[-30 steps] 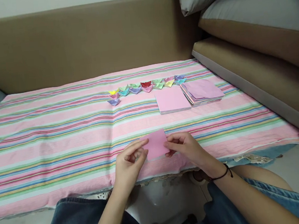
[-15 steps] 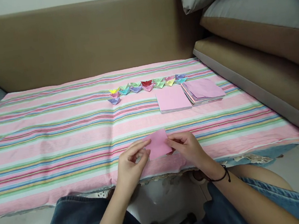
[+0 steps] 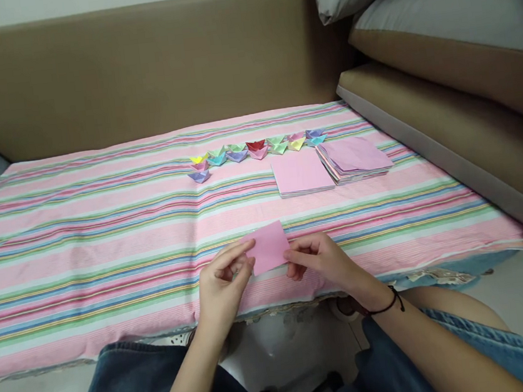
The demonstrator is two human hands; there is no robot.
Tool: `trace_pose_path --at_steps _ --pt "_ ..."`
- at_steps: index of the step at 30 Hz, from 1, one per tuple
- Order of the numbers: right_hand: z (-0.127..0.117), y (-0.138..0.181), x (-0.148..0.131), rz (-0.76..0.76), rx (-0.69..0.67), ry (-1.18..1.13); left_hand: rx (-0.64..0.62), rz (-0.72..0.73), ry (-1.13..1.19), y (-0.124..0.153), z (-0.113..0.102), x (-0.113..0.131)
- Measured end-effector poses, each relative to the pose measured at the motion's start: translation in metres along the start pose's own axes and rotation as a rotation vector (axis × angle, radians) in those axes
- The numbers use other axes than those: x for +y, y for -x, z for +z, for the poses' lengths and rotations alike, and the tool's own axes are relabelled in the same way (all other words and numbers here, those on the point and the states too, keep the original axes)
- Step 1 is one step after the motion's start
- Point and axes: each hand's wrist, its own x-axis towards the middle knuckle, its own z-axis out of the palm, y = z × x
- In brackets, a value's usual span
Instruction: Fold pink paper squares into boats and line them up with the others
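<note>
A folded pink paper (image 3: 268,246) is held just above the near edge of a striped cloth (image 3: 106,239). My left hand (image 3: 221,282) pinches its left edge with thumb and fingers. On the right edge, my right hand (image 3: 318,260) pinches the same sheet; a black cord circles that wrist. Both hands sit close together over the cloth's front border.
Farther back lie a flat pink sheet stack (image 3: 300,173) and a thicker stack of coloured paper (image 3: 355,158). A row of several small folded paper boats (image 3: 256,149) runs behind them. Brown cushions (image 3: 444,106) rise on the right, a brown backrest (image 3: 134,72) behind.
The pink paper has shifted slightly up and left between my fingers, and both hands have adjusted their pinch on its edges.
</note>
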Motion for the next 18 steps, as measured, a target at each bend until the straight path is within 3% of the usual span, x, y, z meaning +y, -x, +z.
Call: trace_pose_path --at_steps 18 --pt "0.0017 0.0015 0.0025 -0.054 0.084 0.241 0.008 -0.085 0.061 -0.0024 0.0027 -0.0011"
